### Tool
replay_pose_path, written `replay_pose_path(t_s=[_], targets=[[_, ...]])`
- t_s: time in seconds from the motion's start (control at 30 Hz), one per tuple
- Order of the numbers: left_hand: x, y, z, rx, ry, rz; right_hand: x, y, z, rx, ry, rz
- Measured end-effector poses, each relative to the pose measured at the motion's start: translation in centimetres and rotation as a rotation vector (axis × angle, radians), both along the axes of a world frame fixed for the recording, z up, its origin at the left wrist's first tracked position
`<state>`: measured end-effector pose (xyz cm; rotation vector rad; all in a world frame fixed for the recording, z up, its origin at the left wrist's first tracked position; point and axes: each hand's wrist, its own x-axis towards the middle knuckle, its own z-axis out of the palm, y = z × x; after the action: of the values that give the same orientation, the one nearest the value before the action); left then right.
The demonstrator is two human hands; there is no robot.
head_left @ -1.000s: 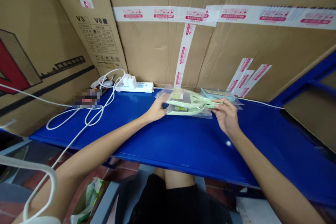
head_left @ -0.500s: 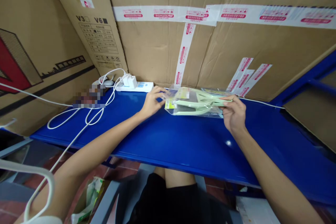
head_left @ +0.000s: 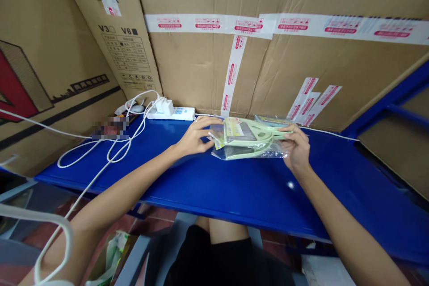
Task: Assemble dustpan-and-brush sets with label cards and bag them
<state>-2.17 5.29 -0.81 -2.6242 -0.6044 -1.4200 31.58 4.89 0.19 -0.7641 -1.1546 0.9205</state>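
Note:
A clear plastic bag (head_left: 250,155) holds a light green brush and dustpan set (head_left: 264,133), with a yellow and white label on the brush side. My right hand (head_left: 296,146) grips the green handles through the plastic at the bag's right end. At the left end, my left hand (head_left: 197,136) has its fingers spread, with the fingertips at the bag's edge. The set hangs just above the blue table (head_left: 208,183). Behind it lies another flat package (head_left: 273,119), partly hidden.
A white power strip (head_left: 182,113) with a plug and looping white cables (head_left: 110,140) lies at the table's back left. Cardboard boxes (head_left: 194,67) stand behind the table. On the floor at the lower left is an open box (head_left: 114,254).
My left hand has opened its fingers more at the bag's left end. The bagged set has tilted, showing more of the brush's bristles and label. The view has shifted slightly.

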Motion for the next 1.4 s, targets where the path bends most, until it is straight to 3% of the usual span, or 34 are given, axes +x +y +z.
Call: replay_pose_path(t_s=[0.37, 0.53, 0.97, 1.4], targets=[[0.2, -0.3, -0.3, -0.018, 0.029, -0.099, -0.5, -0.2, -0.1, -0.044, 0.008, 0.032], [-0.2, 0.1, -0.6, -0.011, -0.047, -0.020, -0.3, -0.1, -0.1, -0.006, 0.020, 0.004], [-0.2, 0.0, -1.1, -0.085, 0.041, -0.060, -0.5, -0.2, -0.3, -0.033, 0.006, 0.047], [0.8, -0.8, 0.0, -0.121, 0.117, -0.168, -0.3, -0.3, -0.3, -0.051, -0.036, 0.074]])
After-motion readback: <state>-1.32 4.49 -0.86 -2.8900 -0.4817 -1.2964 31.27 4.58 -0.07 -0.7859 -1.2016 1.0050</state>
